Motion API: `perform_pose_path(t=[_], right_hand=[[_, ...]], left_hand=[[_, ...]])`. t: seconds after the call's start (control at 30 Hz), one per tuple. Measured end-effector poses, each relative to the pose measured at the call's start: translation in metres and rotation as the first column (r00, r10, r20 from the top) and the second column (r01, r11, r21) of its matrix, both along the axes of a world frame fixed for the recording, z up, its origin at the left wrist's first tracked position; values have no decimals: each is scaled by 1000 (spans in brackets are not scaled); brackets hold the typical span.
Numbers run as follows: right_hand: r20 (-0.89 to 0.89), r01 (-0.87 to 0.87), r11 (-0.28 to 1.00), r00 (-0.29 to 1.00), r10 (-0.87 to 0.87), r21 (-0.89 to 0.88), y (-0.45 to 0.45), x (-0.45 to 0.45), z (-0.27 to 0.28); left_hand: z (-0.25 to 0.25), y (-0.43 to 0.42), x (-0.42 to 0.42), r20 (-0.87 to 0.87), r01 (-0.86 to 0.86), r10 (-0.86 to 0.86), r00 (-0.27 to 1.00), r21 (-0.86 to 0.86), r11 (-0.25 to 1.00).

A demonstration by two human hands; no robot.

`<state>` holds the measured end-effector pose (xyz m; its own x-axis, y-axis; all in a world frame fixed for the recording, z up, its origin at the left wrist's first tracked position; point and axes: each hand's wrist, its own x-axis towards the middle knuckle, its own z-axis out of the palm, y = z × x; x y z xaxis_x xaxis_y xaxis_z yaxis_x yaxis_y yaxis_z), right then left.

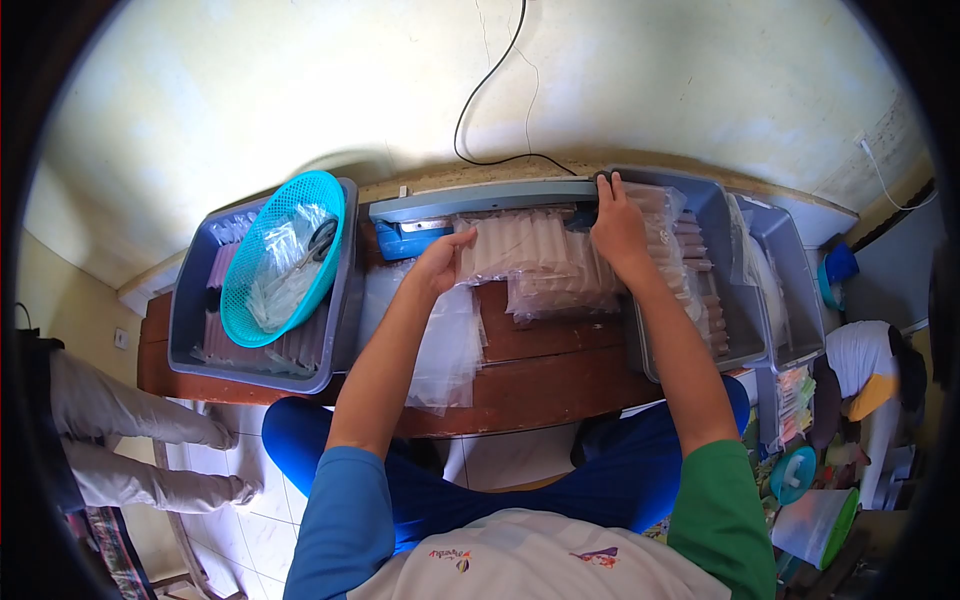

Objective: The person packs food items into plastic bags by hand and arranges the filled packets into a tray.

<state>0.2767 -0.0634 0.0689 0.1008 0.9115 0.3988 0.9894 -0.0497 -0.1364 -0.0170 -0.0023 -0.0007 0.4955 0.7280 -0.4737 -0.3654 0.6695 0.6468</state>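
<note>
The grey bar device (480,203) served as reference. The left hand (445,262) grasped the left end of a clear packet of pale brown sticks (515,247), its thumb on top; the fingers beneath were hidden. This packet lay directly on the near side of the device, along its bar. The right hand (618,225) rested with fingers extended over the device's right end; whether it was gripping could not be told.

Further filled packets (565,295) lay on the near side of the device, partly under the held one. Flat plastic bags (422,345) were spread nearer the wearer than the device's left half. A grey crate (325,368) bearing a tilted teal basket (337,265) stood left of the device, another crate (645,352) right of it.

Risks, as judged: downward pressure with a stick end under the bar could crush it; slack plastic, from uneven tension by the left hand, could crease; fingers at the device's right end could be pinched; the basket, unevenly supported, could tip.
</note>
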Motion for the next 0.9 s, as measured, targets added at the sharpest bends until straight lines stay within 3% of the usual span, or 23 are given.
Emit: perform_pose_path(t=[0.9], right_hand=[[-5,9,1000,1000,-9,5,-1,-1,0]], left_hand=[[0,0,1,-17,4,-4,1000,1,1000]])
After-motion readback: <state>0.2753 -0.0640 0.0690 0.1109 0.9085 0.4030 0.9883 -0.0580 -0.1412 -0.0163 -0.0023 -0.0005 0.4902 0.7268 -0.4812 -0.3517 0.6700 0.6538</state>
